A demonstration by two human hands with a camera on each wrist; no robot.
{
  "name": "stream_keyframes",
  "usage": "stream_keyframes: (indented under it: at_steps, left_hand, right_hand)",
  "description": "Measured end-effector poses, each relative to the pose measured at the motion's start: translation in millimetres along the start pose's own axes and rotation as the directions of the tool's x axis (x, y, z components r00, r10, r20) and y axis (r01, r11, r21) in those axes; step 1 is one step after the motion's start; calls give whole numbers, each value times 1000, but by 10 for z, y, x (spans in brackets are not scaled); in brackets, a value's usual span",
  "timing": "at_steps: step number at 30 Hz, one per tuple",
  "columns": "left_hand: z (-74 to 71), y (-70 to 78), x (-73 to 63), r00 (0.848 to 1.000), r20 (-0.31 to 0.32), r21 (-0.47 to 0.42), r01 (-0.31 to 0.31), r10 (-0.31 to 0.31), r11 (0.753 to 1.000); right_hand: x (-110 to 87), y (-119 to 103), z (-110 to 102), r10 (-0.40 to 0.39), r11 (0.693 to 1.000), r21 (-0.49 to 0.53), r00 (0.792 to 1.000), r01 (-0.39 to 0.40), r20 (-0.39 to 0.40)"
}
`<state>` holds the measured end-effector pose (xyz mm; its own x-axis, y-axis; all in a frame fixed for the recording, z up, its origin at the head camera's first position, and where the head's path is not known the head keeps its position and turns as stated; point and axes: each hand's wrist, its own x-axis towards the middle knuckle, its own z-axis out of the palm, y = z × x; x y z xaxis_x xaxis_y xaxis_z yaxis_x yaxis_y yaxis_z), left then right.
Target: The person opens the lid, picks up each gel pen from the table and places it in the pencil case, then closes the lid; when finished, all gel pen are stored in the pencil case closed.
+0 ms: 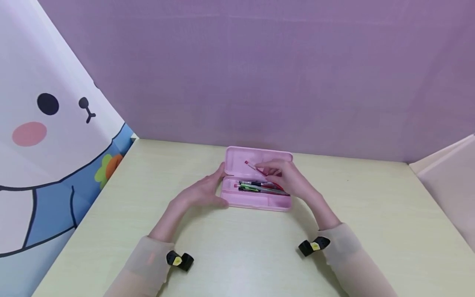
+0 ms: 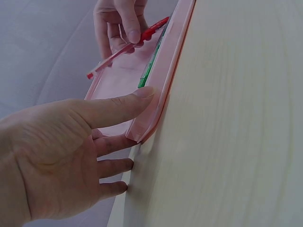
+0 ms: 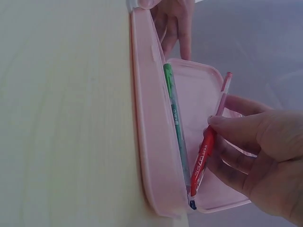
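Observation:
A pink pencil case (image 1: 237,202) lies with its lid (image 1: 237,159) folded back. My left hand (image 1: 203,189) holds its left end, the thumb on the front wall and the fingers towards the hinge side. My right hand (image 1: 283,175) pinches a red pen (image 3: 203,151) between thumb and fingers over the case. The pen slants, its clear, red-tipped end (image 1: 246,162) up over the lid and its red part towards the tray. In the tray lie several pens, among them a green one (image 3: 173,104) and dark ones (image 1: 256,183), partly covered by the right hand in the head view.
The case stands on a pale wood table (image 1: 241,247), near its back edge. A purple cloth wall (image 1: 259,82) rises behind. At the left hangs a cartoon-printed cloth (image 1: 48,165), and a pale panel (image 1: 452,185) borders the right side.

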<state>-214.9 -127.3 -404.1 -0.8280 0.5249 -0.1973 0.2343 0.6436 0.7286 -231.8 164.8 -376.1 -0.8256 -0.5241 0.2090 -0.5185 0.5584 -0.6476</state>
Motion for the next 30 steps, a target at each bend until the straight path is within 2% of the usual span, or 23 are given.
stream_keyframes:
  at_steps: [16, 24, 30]
  left_hand:
    - [8, -2, 12, 1000, 5, -1, 10, -10, 1000]
    - [7, 6, 6, 1000, 1, -15, -3, 3, 1000]
    - [5, 6, 8, 1000, -6, -13, -10, 10, 1000]
  right_hand:
    - [-20, 12, 123, 31, 996, -80, 997, -25, 70]
    - [-40, 5, 98, 50, 997, -62, 998, -48, 37]
    - [-66, 27, -30, 84, 994, -62, 995, -87, -58]
